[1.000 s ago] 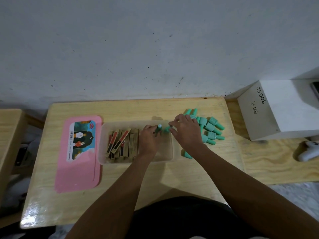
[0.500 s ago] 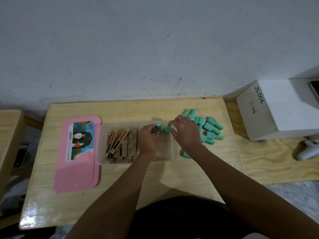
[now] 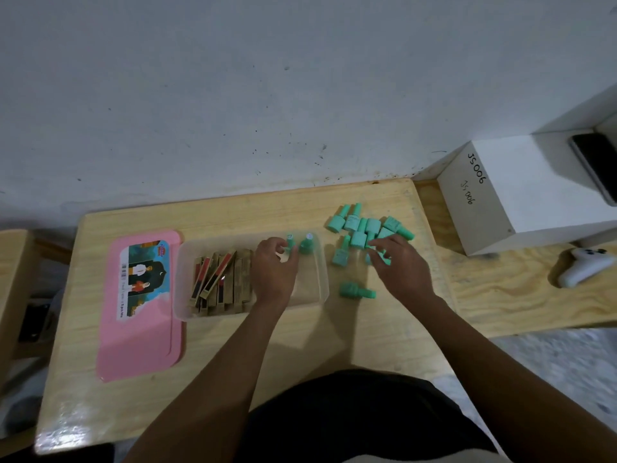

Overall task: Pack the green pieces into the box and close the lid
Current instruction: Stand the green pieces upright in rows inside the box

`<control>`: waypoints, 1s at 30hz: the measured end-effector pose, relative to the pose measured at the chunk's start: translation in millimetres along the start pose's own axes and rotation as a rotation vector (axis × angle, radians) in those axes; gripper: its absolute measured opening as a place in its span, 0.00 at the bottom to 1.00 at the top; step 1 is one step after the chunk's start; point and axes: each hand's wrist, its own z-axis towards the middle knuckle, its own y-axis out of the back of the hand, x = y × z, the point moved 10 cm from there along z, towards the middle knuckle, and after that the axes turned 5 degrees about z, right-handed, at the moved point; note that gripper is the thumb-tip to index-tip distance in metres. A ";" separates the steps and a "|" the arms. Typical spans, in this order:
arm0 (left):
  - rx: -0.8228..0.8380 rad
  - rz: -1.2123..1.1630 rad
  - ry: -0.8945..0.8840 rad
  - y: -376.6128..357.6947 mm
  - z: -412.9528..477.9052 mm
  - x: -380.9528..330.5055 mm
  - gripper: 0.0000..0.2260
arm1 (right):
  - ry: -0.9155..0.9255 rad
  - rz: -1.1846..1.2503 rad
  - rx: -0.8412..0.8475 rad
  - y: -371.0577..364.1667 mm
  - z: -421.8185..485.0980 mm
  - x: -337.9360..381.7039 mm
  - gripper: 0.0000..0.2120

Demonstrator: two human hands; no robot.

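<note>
Standing each piece upright and snug against its neighbour looks the best way to pack, since gold cartons (image 3: 220,279) already fill the left half of the clear plastic box (image 3: 323,262). The left hand (image 3: 273,267) is inside the box's far right corner, its grip closed round an upright green bottle (image 3: 289,243), with a second upright bottle (image 3: 306,243) just beside it. The right hand (image 3: 402,265) is at the near edge of the pile of green bottles (image 3: 362,227) on the worktop (image 3: 300,345), its grip pinching a near bottle (image 3: 384,261). A lone green bottle (image 3: 357,290) lies beside the box's right wall. Caps should probably sit below the rim, so the pink lid (image 3: 140,312), flat to the left, can close.
</note>
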 end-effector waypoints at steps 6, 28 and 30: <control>0.179 0.072 -0.447 -33.4 -32.8 -95.8 0.06 | -0.225 0.026 0.052 5.9 -18.8 -89.0 0.11; 0.569 0.821 -0.741 -193.4 -60.4 -136.8 0.17 | -0.137 0.014 0.297 -13.6 27.9 -127.5 0.16; 0.588 0.807 -0.750 -195.6 -61.0 -139.6 0.16 | -0.139 0.040 0.318 -13.6 28.1 -130.2 0.15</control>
